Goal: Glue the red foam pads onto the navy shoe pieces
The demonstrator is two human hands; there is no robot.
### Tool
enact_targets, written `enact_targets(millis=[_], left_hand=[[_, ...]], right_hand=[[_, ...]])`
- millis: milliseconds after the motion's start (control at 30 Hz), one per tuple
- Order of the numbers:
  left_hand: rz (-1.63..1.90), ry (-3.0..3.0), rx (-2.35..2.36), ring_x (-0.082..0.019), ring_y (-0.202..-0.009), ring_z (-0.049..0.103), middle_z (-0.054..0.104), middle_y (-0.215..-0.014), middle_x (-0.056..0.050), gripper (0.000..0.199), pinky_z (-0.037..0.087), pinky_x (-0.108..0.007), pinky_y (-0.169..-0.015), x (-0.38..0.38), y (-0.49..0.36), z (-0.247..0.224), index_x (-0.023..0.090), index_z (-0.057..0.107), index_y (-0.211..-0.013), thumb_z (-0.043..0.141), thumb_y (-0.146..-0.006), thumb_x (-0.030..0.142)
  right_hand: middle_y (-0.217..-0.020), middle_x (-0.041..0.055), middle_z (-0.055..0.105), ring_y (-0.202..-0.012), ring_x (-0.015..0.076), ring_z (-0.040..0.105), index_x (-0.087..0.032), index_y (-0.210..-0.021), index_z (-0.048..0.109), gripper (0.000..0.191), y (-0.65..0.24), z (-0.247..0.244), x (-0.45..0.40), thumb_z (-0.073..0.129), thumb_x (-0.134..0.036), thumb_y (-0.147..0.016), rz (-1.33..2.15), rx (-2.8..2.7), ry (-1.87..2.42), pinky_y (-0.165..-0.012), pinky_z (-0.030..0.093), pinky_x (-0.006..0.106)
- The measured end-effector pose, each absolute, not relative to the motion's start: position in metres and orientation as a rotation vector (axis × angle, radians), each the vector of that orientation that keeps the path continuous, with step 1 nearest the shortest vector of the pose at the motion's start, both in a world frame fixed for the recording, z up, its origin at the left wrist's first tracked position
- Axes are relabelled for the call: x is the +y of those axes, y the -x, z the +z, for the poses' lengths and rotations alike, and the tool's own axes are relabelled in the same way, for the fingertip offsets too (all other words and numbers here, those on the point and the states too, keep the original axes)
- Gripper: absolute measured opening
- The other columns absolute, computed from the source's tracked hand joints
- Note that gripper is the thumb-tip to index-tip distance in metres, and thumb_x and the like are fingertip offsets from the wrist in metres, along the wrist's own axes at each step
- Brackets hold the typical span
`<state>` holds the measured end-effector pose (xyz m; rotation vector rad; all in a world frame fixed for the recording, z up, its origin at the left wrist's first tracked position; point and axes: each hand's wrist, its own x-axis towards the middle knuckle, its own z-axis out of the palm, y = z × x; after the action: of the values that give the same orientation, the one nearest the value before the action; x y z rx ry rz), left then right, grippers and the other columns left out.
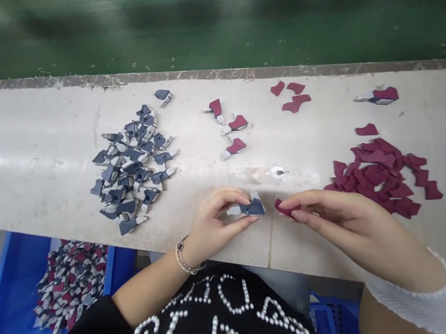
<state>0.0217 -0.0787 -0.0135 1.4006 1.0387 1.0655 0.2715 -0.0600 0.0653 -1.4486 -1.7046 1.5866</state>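
Note:
My left hand (219, 217) pinches a dark blue and grey plastic part (252, 207) between thumb and fingers above the white table. Just to its right, my right hand (336, 220) grips a maroon curved piece (284, 207) by its right end. A small gap separates the two pieces. Behind them lies a small clear bottle with a thin dark tip (266, 173). A pile of dark blue and grey parts (131, 167) spreads to the left of my left hand. Beyond my right hand is a heap of maroon pieces (381, 174).
Three parts with maroon tops (239, 122) lie mid-table, and loose maroon pieces (297, 101) sit farther back. Another maroon-topped part (379, 95) is at the back right. A green belt (227, 28) runs behind the table (31, 161). Below the front edge stands a filled blue bin (17, 281).

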Motion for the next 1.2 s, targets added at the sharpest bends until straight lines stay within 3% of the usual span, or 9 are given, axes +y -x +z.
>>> enact_targets(millis=[67,167,433,533,733,933,1200], left_hand=[[1.082,-1.43,1.033,-0.016,-0.102,0.071,0.072,-0.105,-0.004,0.023,0.063,-0.032,-0.092,-0.079,-0.024,-0.011,0.023,0.07,-0.104,0.082,-0.085,0.019],[1.148,-1.463,1.021,-0.016,-0.101,0.072,0.073,-0.104,-0.004,0.024,0.064,-0.03,-0.089,-0.078,-0.026,-0.011,0.022,0.071,-0.103,0.083,-0.083,0.018],[1.211,-1.478,1.039,-0.014,-0.098,0.074,0.077,-0.102,-0.003,0.028,0.063,-0.025,-0.088,-0.078,-0.027,-0.015,0.022,0.074,-0.102,0.086,-0.079,0.013],[1.208,-1.472,1.032,-0.015,-0.098,0.075,0.077,-0.103,-0.004,0.03,0.063,-0.026,-0.088,-0.079,-0.027,-0.015,0.022,0.074,-0.103,0.086,-0.079,0.011],[1.222,-1.553,1.045,-0.016,-0.102,0.076,0.079,-0.105,-0.004,0.03,0.063,-0.03,-0.094,-0.079,-0.025,-0.013,0.023,0.076,-0.106,0.086,-0.08,0.013],[1.234,-1.553,1.056,-0.017,-0.103,0.076,0.079,-0.107,-0.005,0.027,0.065,-0.031,-0.095,-0.08,-0.024,-0.011,0.024,0.076,-0.108,0.083,-0.083,0.015],[1.225,-1.624,1.046,-0.016,-0.101,0.077,0.08,-0.106,-0.003,0.033,0.067,-0.031,-0.092,-0.079,-0.024,-0.008,0.024,0.076,-0.109,0.086,-0.079,0.013]], right_hand=[[-0.099,0.0012,0.08,-0.095,0.0248,0.077,-0.036,-0.115,0.071,0.025,-0.26,0.063,-0.068,0.07,-0.049,-0.093,1.605,-1.613,1.444,-0.08,0.066,0.038],[-0.09,0.0018,0.079,-0.086,0.0224,0.077,-0.03,-0.1,0.075,0.02,-0.248,0.063,-0.069,0.075,-0.047,-0.091,1.703,-1.524,1.409,-0.073,0.065,0.033],[-0.098,-0.0002,0.082,-0.092,0.0192,0.077,-0.029,-0.102,0.083,0.015,-0.23,0.055,-0.06,0.073,-0.035,-0.093,1.723,-1.484,1.344,-0.085,0.064,0.032],[-0.092,-0.0001,0.082,-0.087,0.0189,0.078,-0.029,-0.103,0.082,0.02,-0.228,0.052,-0.062,0.08,-0.04,-0.087,1.715,-1.355,1.436,-0.082,0.065,0.031],[-0.09,0.0021,0.08,-0.083,0.0201,0.076,-0.028,-0.084,0.083,0.022,-0.229,0.056,-0.061,0.084,-0.05,-0.081,1.675,-1.372,1.471,-0.077,0.064,0.032],[-0.086,0.0027,0.08,-0.081,0.0217,0.075,-0.027,-0.083,0.082,0.025,-0.232,0.056,-0.06,0.084,-0.052,-0.08,1.651,-1.369,1.525,-0.071,0.061,0.032],[-0.087,0.0025,0.08,-0.082,0.0231,0.076,-0.026,-0.082,0.081,0.027,-0.234,0.059,-0.053,0.082,-0.053,-0.081,1.679,-1.403,1.567,-0.076,0.061,0.036]])
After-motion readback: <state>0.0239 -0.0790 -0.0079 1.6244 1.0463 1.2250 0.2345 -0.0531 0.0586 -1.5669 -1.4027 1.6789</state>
